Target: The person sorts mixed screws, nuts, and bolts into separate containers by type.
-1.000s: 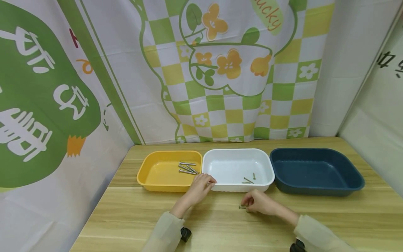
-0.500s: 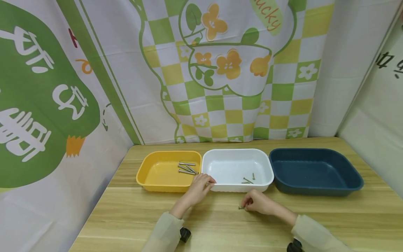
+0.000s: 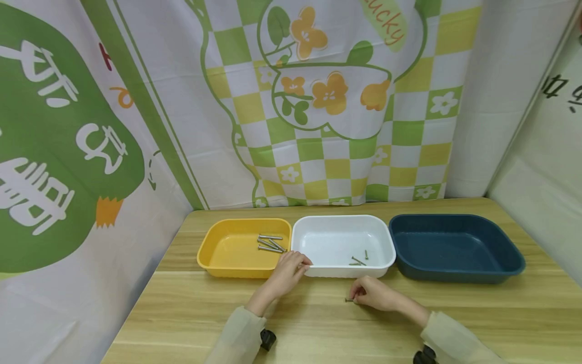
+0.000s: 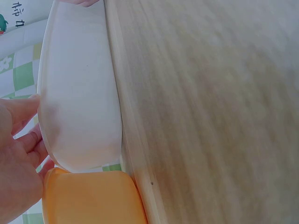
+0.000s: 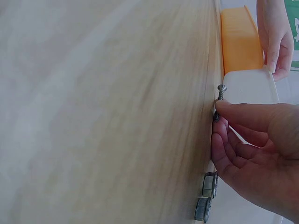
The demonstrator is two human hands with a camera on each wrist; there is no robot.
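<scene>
My right hand pinches a small screw between thumb and fingers, low over the wooden table in front of the white tray. The screw's head sticks out past the fingertips. At the white tray's front left corner, my left hand holds the rim with thumb and fingers. Three short brassy screws lie inside the white tray. Several longer silver bolts lie in the yellow tray, just left of it.
A dark blue tray stands right of the white one. Two metal flanged nuts show below my right hand in the right wrist view; the head view does not show them. Printed cloth hangs behind the table.
Both hands stay almost in place. The right hand keeps the screw pinched near the same spot, with only a very slight shift.
</scene>
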